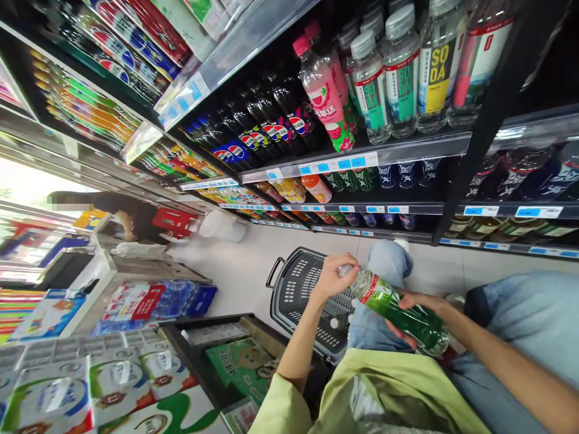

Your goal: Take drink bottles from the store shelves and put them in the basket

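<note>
A clear plastic bottle with a green label (398,313) lies tilted across my lap, over my jeans. My right hand (418,313) is wrapped around its lower body from beneath. My left hand (333,275) is closed over the cap end of the bottle. Just beyond my hands a dark grey shopping basket (294,289) sits on the pale floor, with at least one small bottle inside it.
Drink shelves (380,150) packed with cola, soda and juice bottles run along in front. A person crouches at the far end of the aisle (126,223). Packs of bottled water (154,301) and boxed goods (113,386) stand to my left.
</note>
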The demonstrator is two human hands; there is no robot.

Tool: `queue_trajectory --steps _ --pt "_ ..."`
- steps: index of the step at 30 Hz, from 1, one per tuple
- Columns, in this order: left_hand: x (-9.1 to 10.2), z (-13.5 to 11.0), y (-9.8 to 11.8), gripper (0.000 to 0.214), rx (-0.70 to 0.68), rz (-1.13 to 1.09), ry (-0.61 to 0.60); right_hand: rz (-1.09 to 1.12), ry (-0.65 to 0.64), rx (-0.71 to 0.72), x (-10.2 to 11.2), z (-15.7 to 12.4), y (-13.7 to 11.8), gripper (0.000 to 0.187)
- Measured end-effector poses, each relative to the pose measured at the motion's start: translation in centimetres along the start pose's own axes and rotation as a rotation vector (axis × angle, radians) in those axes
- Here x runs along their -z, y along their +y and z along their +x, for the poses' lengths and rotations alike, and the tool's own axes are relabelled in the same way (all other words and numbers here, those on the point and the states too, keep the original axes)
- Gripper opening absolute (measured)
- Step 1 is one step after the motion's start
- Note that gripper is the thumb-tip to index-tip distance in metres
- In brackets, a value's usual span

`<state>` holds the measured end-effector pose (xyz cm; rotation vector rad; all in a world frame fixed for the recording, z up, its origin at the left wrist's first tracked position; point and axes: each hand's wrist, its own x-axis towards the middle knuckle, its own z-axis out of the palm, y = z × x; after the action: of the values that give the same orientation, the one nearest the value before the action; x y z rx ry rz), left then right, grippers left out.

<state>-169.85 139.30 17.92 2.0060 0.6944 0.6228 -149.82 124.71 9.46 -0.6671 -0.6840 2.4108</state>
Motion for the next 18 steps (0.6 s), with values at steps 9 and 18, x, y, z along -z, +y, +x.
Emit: queue_trajectory --steps 9,18 --pt "3.2 -0.7 2.5 0.03 0.106 0.527 0.087 -0.086 0.068 0.086 1.2 0.8 -0.8 0.081" --pt "7.6 -2.2 2.1 0.03 0.233 0.936 0.303 -0.128 0.452 0.261 2.9 1.5 -2.5 0.056"
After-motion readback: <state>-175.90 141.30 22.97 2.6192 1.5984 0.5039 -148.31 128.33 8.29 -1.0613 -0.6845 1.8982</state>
